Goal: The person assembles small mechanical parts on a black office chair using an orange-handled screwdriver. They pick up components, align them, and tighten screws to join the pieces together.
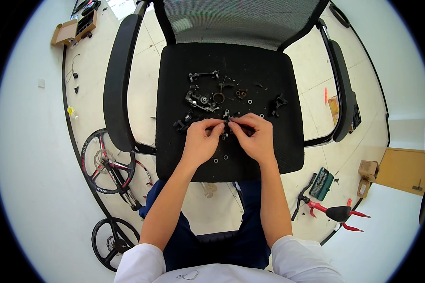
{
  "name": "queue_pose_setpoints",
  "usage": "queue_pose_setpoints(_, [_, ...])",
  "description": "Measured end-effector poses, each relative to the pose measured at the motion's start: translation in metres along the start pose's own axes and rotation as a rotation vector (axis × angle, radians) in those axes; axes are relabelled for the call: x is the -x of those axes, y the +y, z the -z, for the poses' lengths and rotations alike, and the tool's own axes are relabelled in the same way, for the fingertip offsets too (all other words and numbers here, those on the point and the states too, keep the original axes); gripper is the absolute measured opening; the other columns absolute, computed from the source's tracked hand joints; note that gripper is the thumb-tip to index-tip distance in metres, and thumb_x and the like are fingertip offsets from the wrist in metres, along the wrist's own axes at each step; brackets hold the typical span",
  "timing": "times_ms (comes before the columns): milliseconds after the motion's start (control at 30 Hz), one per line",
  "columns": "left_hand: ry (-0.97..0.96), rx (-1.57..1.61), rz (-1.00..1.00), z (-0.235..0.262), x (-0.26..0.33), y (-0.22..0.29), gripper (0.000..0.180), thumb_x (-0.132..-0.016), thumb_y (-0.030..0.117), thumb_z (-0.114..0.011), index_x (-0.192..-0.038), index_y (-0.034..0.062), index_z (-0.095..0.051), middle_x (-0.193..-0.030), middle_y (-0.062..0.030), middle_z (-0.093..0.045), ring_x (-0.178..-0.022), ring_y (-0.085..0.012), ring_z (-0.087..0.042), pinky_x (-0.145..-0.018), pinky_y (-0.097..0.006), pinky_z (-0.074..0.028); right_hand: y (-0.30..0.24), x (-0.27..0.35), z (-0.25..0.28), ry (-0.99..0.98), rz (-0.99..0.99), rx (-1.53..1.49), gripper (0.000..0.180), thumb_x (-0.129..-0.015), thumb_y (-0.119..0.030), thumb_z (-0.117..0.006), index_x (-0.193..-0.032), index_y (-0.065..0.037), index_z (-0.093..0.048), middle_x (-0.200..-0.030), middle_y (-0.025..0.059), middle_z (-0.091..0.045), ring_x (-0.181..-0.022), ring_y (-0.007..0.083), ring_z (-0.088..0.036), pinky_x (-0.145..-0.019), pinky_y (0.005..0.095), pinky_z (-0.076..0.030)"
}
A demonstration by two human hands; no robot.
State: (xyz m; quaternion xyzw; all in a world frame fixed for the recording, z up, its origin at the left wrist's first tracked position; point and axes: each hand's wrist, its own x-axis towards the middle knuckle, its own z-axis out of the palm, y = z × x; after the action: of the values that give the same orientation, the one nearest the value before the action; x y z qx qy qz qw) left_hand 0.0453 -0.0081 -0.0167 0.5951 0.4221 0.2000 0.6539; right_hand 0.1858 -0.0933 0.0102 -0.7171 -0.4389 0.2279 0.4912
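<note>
With left hand [202, 140] and right hand [257, 137] pinched tight, gripping a small metal part [226, 113] above the chair seat [275, 66]; apparently fitting or freeing it, needing steady pressure next.

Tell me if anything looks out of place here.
Yes. Loose washers and small mechanical parts lie scattered across the office chair's seat, an odd work surface. Off to the left, a three-spoke bicycle wheel sits with no complete bicycle around it. I can't make out any clear damage.
</note>
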Motion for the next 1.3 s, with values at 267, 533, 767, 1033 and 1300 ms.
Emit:
queue_pose_setpoints(267, [-0.126, 0.131, 0.085, 0.003, 0.006, 0.015, 0.02, -0.09, 0.007, -0.062, -0.106, -0.0033, -0.068, -0.082, -0.0076, -0.069, -0.068, -0.008, -0.062, -0.058, -0.021, -0.046, 0.003, -0.004, 0.004, 0.091, -0.187, -0.3, 0.018, -0.082, -0.003, -0.073, -0.098, 0.001, -0.071, -0.079, 0.0042, -0.069, -0.072, 0.0063, -0.062, -0.064, 0.0189, -0.047])
queue_pose_setpoints(533, [-0.132, -0.016, 0.016, 0.004, 0.003, 0.017, 0.03, -0.082, 0.013, -0.073, -0.106, -0.0044, -0.067, -0.087, -0.0067, -0.068, -0.059, -0.0083, -0.06, -0.054, -0.023, -0.047, 0.013, -0.006, 0.009, 0.118, -0.31, -0.378, 0.017, -0.085, -0.005, -0.068, -0.102, 0.0, -0.072, -0.084, 0.0033, -0.07, -0.072, 0.0055, -0.058, -0.064, 0.0192, -0.044])
queue_pose_setpoints(767, [0.13, -0.642, -0.201, -0.012, 0.015, 0.014, 0.039, -0.067, 0.024, -0.083, -0.092, -0.0002, -0.067, -0.075, -0.0102, -0.06, -0.069, -0.0261, -0.061, -0.066, -0.035, -0.05, 0.023, -0.009, 0.023, 0.343, -0.308, -0.253, 0.018, -0.083, -0.004, -0.071, -0.101, -0.001, -0.069, -0.079, -0.0013, -0.062, -0.067, 0.0033, -0.054, -0.059, 0.0185, -0.041])
queue_pose_setpoints(1033, [0.087, -0.507, -0.145, -0.012, 0.005, 0.016, 0.016, -0.078, 0.011, -0.07, -0.086, -0.0027, -0.069, -0.081, -0.0149, -0.065, -0.068, -0.025, -0.066, -0.062, -0.034, -0.052, 0.025, -0.008, 0.018, 0.313, -0.19, -0.072, 0.018, -0.082, -0.004, -0.071, -0.099, -0.001, -0.068, -0.081, 0.0045, -0.069, -0.063, 0.0042, -0.055, -0.057, 0.0192, -0.044])
queue_pose_setpoints(1300, [0.089, -0.252, -0.202, -0.003, 0.003, 0.008, 0.014, -0.092, 0.006, -0.06, -0.099, -0.0045, -0.064, -0.08, -0.0094, -0.066, -0.067, -0.012, -0.066, -0.055, -0.022, -0.05, 0.026, -0.008, 0.018, 0.283, -0.166, 0.075, 0.013, -0.087, -0.009, -0.066, -0.096, 0.0, -0.068, -0.067, 0.0037, -0.065, -0.054, 0.0048, -0.052, -0.052, 0.0198, -0.042])
